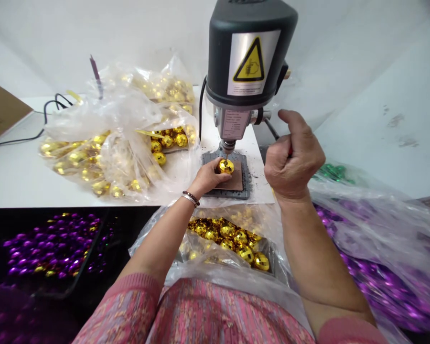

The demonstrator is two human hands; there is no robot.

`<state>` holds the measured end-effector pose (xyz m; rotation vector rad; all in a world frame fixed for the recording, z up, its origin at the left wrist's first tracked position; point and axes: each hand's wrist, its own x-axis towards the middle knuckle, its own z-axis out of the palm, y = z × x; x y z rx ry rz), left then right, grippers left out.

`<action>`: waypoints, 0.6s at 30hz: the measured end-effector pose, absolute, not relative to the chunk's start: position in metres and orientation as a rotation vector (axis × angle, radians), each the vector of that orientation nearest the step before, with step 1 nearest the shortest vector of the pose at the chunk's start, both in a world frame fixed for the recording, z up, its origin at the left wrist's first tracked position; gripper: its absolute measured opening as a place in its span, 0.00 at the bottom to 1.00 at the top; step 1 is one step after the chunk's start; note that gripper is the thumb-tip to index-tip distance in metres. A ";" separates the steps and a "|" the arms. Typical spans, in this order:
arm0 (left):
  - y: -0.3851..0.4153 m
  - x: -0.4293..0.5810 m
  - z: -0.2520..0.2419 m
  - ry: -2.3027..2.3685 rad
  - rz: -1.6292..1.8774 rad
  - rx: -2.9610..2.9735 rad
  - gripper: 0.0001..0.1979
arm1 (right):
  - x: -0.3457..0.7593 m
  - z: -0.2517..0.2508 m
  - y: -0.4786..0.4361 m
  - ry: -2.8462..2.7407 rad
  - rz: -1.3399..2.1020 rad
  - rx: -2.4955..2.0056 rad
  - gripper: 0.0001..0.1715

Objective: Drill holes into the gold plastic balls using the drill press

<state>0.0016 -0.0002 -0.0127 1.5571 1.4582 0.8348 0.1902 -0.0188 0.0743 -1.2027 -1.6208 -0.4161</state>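
My left hand (208, 177) is closed around the side of a shiny gold faceted ball (226, 166). The ball sits over a brown board (237, 177) on the grey base (244, 192) of a bench drill press (252, 67). Right above the ball is the drill bit (227, 155); whether its tip touches or enters the ball I cannot tell. On the right of the machine, my right hand (296, 157) is wrapped round the feed lever (271, 130), its grip end mostly hidden by my fingers.
Clear plastic bags (122, 119) of gold balls lie on the white table (14, 177) at left. Another open bag of gold balls (232, 236) rests at my lap. Purple balls fill a dark crate (53, 243) below left and bags (383, 286) at right. A black cable (201, 110) runs behind the drill.
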 end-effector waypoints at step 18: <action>0.000 0.002 -0.017 1.451 0.875 1.568 0.36 | 0.188 0.029 -0.010 -1.560 -0.515 -1.030 0.24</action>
